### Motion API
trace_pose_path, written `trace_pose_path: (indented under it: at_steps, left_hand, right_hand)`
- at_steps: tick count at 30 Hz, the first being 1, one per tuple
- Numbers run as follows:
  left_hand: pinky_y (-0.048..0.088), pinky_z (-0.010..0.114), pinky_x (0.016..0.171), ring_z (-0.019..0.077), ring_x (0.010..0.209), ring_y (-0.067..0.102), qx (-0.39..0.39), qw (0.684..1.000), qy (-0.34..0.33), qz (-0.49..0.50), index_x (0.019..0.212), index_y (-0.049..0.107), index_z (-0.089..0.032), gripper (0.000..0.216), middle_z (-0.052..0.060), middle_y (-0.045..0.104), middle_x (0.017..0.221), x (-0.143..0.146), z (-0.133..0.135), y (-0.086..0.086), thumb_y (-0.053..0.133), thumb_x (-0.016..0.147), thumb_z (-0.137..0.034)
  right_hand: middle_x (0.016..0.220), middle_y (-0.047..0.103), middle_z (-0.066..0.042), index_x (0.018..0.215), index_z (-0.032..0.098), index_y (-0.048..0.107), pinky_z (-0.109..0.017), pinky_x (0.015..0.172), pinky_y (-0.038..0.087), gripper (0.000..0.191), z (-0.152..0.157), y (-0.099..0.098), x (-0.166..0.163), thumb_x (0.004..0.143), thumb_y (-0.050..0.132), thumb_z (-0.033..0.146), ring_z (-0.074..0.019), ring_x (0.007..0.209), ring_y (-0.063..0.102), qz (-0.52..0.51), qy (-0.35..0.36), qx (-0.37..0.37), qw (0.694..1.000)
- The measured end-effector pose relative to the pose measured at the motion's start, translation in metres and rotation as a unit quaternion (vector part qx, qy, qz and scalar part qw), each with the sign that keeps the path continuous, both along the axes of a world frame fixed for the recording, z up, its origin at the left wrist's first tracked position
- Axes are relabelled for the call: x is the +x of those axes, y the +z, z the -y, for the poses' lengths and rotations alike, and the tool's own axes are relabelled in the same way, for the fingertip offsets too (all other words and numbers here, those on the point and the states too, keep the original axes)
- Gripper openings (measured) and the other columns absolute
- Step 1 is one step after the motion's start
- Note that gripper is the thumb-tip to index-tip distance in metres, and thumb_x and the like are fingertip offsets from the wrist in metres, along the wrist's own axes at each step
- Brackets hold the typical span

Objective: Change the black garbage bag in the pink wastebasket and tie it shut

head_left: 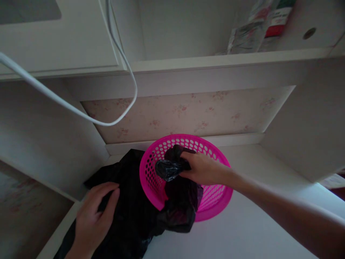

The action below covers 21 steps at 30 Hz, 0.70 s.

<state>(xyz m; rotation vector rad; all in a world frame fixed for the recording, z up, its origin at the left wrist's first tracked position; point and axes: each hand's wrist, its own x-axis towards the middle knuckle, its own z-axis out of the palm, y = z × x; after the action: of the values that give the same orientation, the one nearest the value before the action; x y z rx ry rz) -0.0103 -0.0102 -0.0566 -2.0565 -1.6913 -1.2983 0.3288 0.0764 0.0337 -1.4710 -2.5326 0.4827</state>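
Note:
A bright pink perforated basket [185, 216] stands on the white surface. Inside it, my right hand [202, 167] grips a bunched part of a black plastic bag [179, 201], some of which hangs over the basket's near rim. A shiny gathered end pokes out to the left of my fingers. More black plastic [132, 201] lies spread to the left of the basket; whether it is the same piece I cannot tell. Just over that spread plastic is my left hand [95, 212], its fingers curved, with a gap between thumb and index finger and nothing visible held.
A white cable [107, 124] loops down at the upper left, in front of a white cabinet door [67, 46]. Overhead, a shelf [226, 61] holds clear plastic packages [248, 37]. Floral wallpaper [183, 111] shows behind the basket, and a side panel [304, 126] bounds the right.

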Motion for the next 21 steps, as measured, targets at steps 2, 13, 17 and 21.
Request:
trace_pose_path:
  at_steps: [2,13,17,21]
  left_hand:
    - [0.056,0.03,0.086,0.0178,0.09,0.07,0.028,0.992,-0.111,-0.048,0.102,0.069,-0.025,0.009,0.002,0.073,0.098,0.025,0.005,0.042,0.063,0.095,-0.023]
    - [0.057,0.037,0.087,0.0268,0.103,0.074,-0.251,0.878,-0.309,-0.265,0.112,0.075,-0.023,0.022,0.007,0.078,0.113,0.134,-0.075,0.098,0.07,0.092,-0.03]
    - [0.057,0.037,0.077,0.0301,0.095,0.076,-0.269,0.876,-0.255,-0.308,0.102,0.074,-0.022,0.019,0.008,0.08,0.1,0.144,-0.088,0.095,0.072,0.088,-0.035]
    - [0.053,0.032,0.071,0.0256,0.088,0.077,-0.287,0.884,-0.232,-0.285,0.106,0.073,-0.027,0.019,0.003,0.081,0.092,0.147,-0.087,0.091,0.066,0.089,-0.025]
  right_hand:
    - [0.095,0.074,-0.012,0.106,0.015,0.065,-0.03,0.06,0.034,0.028,-0.002,-0.002,-0.001,0.087,0.066,0.035,-0.025,0.081,0.068,0.012,0.012,-0.017,1.0]
    - [0.085,0.074,-0.004,0.112,0.015,0.067,-0.025,0.057,0.048,0.037,-0.01,0.001,0.003,0.076,0.072,0.026,-0.0182,0.07,0.069,-0.083,0.044,-0.195,0.976]
    - [0.094,0.075,-0.003,0.108,0.015,0.069,-0.023,0.062,0.05,0.042,-0.013,-0.004,0.012,0.068,0.08,0.018,-0.0186,0.083,0.07,-0.121,0.081,-0.207,0.967]
    - [0.088,0.077,-0.001,0.101,0.017,0.074,-0.022,0.059,0.047,0.026,-0.014,-0.004,0.014,0.076,0.072,0.022,-0.0168,0.078,0.071,-0.013,0.079,-0.131,0.988]
